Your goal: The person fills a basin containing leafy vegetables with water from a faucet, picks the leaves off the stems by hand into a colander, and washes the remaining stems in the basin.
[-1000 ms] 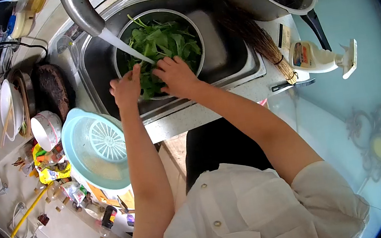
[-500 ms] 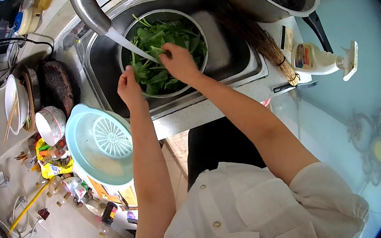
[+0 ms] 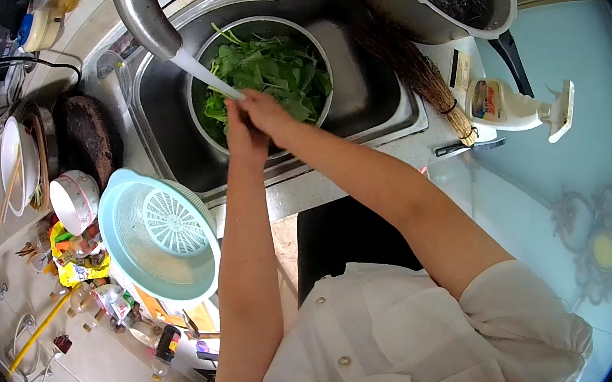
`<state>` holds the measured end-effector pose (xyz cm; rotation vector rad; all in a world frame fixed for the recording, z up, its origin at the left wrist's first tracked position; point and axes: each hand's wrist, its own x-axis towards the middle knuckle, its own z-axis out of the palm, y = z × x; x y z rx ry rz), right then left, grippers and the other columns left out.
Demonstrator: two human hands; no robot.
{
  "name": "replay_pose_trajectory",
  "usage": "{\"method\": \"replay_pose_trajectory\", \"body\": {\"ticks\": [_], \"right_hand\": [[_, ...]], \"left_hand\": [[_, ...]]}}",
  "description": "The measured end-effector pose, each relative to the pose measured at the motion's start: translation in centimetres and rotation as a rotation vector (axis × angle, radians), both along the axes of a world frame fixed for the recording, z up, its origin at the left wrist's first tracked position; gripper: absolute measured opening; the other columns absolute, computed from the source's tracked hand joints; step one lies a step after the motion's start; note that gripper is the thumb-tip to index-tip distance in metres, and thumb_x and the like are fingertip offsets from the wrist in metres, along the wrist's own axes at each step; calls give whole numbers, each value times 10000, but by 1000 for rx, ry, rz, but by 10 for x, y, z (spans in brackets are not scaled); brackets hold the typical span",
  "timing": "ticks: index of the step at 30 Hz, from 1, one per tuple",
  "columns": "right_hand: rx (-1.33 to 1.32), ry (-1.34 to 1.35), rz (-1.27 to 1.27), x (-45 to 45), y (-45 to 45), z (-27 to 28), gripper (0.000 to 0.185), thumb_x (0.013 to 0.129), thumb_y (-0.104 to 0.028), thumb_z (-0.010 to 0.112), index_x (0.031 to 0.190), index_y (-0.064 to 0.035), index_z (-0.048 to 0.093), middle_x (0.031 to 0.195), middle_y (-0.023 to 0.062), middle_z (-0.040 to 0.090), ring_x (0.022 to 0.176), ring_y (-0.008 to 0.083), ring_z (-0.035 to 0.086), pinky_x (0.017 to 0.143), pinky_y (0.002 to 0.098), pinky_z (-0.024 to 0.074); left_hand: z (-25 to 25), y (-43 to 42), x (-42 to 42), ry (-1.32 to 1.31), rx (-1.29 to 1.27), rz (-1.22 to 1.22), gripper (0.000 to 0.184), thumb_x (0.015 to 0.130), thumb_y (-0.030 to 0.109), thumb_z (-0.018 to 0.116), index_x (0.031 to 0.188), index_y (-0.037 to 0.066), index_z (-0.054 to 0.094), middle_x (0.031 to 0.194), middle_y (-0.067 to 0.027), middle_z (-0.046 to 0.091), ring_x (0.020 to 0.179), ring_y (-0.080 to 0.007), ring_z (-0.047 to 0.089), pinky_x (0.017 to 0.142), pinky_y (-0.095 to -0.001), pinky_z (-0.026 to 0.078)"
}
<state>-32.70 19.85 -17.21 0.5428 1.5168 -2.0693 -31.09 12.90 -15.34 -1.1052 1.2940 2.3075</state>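
A round metal bowl (image 3: 323, 48) full of leafy greens (image 3: 269, 67) stands in the steel sink (image 3: 367, 96). Water pours in a white stream from the faucet (image 3: 145, 22) onto my fingers. My left hand (image 3: 245, 133) and my right hand (image 3: 270, 116) meet at the front left part of the bowl, just above the greens. Both have their fingers closed and pressed close together under the stream. Whatever they hold between them, if anything, is hidden by the hands and the water.
Left of the sink, a light-blue basin with a strainer (image 3: 116, 241) overhangs the counter edge, near bowls (image 3: 75, 201). To the right are a pot of dark liquid (image 3: 404, 1), a twig brush (image 3: 436, 87), a spray bottle (image 3: 504, 100) and a black-handled knife (image 3: 456, 148).
My hands, apart over the greens before, have come together under the water. The right hand moved left and down, the left hand right. The leaves at my right fingers no longer show.
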Motion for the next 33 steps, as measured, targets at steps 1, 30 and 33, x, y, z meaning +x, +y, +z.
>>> {"method": "replay_pose_trajectory", "body": {"ticks": [1,30,33], "right_hand": [[42,15,48,7,-1,19,351,921,-247,439,1194,-39,513,1065,98,585,973,203,537,845,311,406],[973,1206,117,-106,75,66,262,730,-80,639,988,-45,610,968,118,586,882,296,548,777,387,450],[554,667,344,-50,62,59,246,763,-118,661,996,-46,631,847,87,580,705,191,552,645,307,458]], "left_hand": [[-7,-6,-4,-31,200,60,555,897,506,483,1255,82,478,1185,-65,521,991,-227,520,850,-387,423],[26,-27,-1,98,57,-277,554,802,16,514,1320,103,337,1205,-82,496,1082,-213,487,888,-332,435],[26,-20,-1,310,-329,-520,541,810,26,529,1315,104,351,1202,-69,498,1082,-201,489,886,-313,437]]}}
